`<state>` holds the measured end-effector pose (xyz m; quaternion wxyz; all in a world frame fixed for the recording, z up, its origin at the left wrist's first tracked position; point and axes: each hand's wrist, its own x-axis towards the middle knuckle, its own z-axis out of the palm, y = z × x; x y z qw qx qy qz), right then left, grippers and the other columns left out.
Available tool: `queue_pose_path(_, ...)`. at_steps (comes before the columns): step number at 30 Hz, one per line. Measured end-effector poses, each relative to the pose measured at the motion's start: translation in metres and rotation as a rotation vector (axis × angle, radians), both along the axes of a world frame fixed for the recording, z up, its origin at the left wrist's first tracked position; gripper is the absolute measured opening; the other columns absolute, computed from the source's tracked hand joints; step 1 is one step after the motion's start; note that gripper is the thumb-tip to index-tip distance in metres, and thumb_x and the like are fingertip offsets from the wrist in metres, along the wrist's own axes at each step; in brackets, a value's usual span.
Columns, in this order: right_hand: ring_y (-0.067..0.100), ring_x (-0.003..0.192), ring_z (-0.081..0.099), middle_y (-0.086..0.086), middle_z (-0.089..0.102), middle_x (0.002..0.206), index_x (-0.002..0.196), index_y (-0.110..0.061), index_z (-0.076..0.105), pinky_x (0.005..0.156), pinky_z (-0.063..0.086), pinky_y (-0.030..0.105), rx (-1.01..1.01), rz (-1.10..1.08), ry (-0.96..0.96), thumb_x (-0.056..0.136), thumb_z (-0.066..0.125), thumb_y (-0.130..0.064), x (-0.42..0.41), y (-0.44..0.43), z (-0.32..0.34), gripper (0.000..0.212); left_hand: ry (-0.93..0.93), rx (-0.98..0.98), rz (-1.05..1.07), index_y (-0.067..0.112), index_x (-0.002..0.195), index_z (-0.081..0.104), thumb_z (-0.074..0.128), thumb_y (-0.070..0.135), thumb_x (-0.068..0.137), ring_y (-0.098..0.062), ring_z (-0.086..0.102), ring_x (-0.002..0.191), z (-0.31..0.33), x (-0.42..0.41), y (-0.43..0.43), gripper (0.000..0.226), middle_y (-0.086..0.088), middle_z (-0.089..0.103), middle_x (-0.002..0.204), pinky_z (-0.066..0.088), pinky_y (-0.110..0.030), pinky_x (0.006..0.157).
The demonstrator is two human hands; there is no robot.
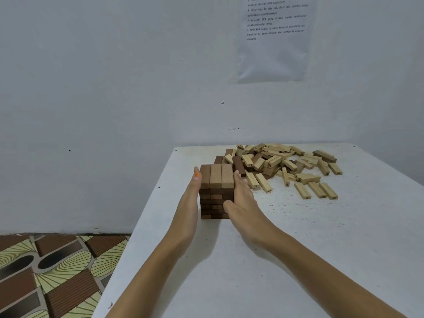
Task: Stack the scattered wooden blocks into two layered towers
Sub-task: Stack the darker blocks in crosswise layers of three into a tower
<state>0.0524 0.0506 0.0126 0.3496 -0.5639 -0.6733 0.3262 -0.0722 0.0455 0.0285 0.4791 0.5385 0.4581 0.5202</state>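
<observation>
Now both hands, left [191, 198] and right [241, 198], press flat with straight fingers against opposite sides of the tower [216, 193] near the table's [298, 249] left edge, seemingly to square its layers; loose blocks [286, 166] lie heaped behind, unstacked.

I am in a plain indoor room, domestic rather than industrial. The evidence: a bare white painted wall [114, 88] with small marks, a printed instruction sheet [275, 42] stuck to it (text too small to read), a white speckled surface [298, 249], and a boldly patterned floor covering [57, 271] beside it.
</observation>
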Motion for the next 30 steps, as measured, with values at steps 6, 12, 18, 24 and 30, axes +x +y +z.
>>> queue_pose_path(6,0.009,0.148,-0.013,-0.007,-0.011,0.162,0.154,-0.02,-0.012,0.122,-0.001,0.04,-0.003,0.014,0.026,0.096,0.036,-0.01,-0.001,0.0,0.002,0.076,-0.002,-0.011,-0.015,0.038,0.139,0.036,0.024,0.042,0.101,0.021,0.045,0.104,0.004,0.005,-0.004,0.04,0.038,0.043,0.118,0.031,0.011,0.066)
queue_pose_path(12,0.011,0.148,0.001,-0.013,-0.004,0.161,0.153,-0.032,-0.013,0.12,0.018,0.048,-0.054,-0.006,0.164,0.087,0.04,-0.014,0.001,-0.007,0.008,0.086,-0.014,-0.023,-0.004,0.045,0.139,0.035,0.023,0.05,0.099,0.012,0.033,0.127,0.004,0.001,-0.004,0.042,0.035,0.036,0.135,0.019,-0.006,0.097)
queue_pose_path(18,0.004,0.146,-0.009,-0.015,-0.012,0.16,0.153,-0.03,-0.013,0.121,0.011,0.047,-0.067,0.038,0.159,0.09,0.041,-0.007,0.004,-0.012,0.018,0.086,-0.013,-0.022,-0.005,0.043,0.144,0.025,0.018,0.049,0.097,0.013,0.028,0.125,0.002,0.0,-0.004,0.048,0.032,0.028,0.139,0.014,-0.018,0.102)
queue_pose_path(24,0.012,0.148,0.0,-0.008,-0.008,0.162,0.152,-0.029,-0.017,0.118,0.022,0.047,-0.05,0.012,0.129,0.078,0.039,-0.022,-0.002,-0.008,0.014,0.093,-0.031,-0.001,-0.012,0.043,0.143,0.027,0.018,0.047,0.099,0.013,0.028,0.124,0.003,0.003,-0.006,0.045,0.04,0.032,0.127,0.016,-0.017,0.1)
queue_pose_path(30,0.017,0.147,0.01,-0.007,-0.002,0.162,0.151,-0.032,-0.018,0.097,0.026,0.033,-0.044,0.021,0.162,0.071,0.037,-0.023,-0.002,-0.003,0.006,0.098,-0.044,0.017,-0.01,0.043,0.141,0.03,0.022,0.047,0.1,0.014,0.031,0.123,0.005,0.004,-0.007,0.043,0.047,0.036,0.112,0.019,-0.013,0.097)
